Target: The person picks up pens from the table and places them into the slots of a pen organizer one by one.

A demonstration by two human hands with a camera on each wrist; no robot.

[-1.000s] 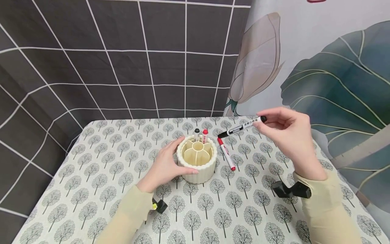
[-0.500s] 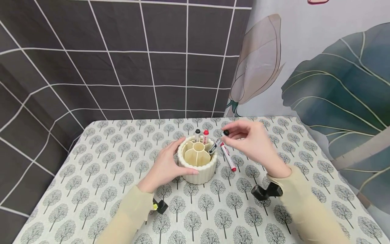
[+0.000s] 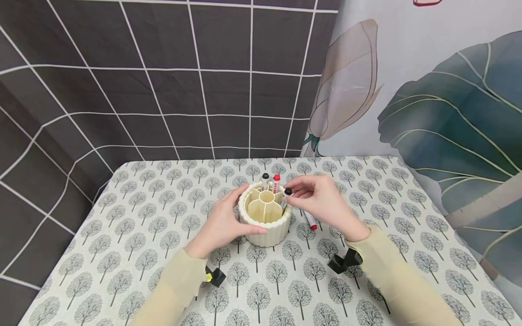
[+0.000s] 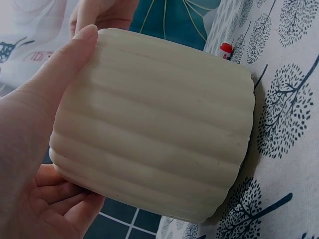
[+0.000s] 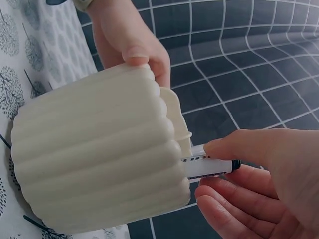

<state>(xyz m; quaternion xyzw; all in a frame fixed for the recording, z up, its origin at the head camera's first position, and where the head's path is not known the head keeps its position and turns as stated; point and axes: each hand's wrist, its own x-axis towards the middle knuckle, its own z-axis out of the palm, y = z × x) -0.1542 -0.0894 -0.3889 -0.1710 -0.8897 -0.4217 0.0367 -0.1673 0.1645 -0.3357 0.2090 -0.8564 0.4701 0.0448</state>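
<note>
A cream, ribbed pen holder (image 3: 267, 233) with several petal-shaped compartments stands on the table. My left hand (image 3: 224, 222) grips its left side, thumb across the front and fingers round the back. With thumb and fingers my right hand (image 3: 320, 199) pinches a black marker (image 5: 209, 167) near its end, the other end down inside a right-hand compartment. At the back of the holder stand another black-ended marker (image 3: 265, 181) and a red-capped marker (image 3: 276, 182). A red marker (image 3: 311, 221) lies on the table to the right, partly hidden behind my right hand.
The table wears a white cloth (image 3: 163, 280) printed with trees. Behind it hangs a dark curtain (image 3: 163, 90) with white grid lines, and a floral curtain (image 3: 428, 90) on the right. A small black camera mount (image 3: 344, 261) sits at my right sleeve.
My right hand has moved left and down, turning the black marker upright and lowering it into the holder. The left hand has kept its grip on the holder.
</note>
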